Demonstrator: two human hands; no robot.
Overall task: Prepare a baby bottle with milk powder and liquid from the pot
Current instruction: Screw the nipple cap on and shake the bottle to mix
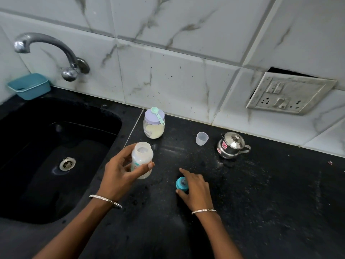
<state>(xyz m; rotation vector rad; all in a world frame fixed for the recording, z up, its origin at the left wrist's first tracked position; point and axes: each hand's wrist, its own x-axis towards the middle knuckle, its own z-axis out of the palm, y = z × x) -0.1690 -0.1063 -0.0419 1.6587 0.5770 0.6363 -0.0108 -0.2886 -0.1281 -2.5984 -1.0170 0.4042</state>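
Note:
My left hand (119,171) grips an uncapped clear baby bottle (142,157), held upright just above the black counter (261,193). My right hand (196,187) holds the teal nipple ring (181,185) down at the counter surface, index finger stretched out. Behind the bottle stands a milk powder jar (154,126) with a lilac lid, and a green scoop (158,114) lies on that lid. To the right is a small steel pot (231,145) with its lid on. A clear bottle cap (201,138) stands between jar and pot.
A black sink (56,156) with a drain takes up the left side, under a chrome tap (54,51). A teal soap tray (29,86) hangs on the tiled wall. A switch and socket plate (289,94) sits on the wall at right.

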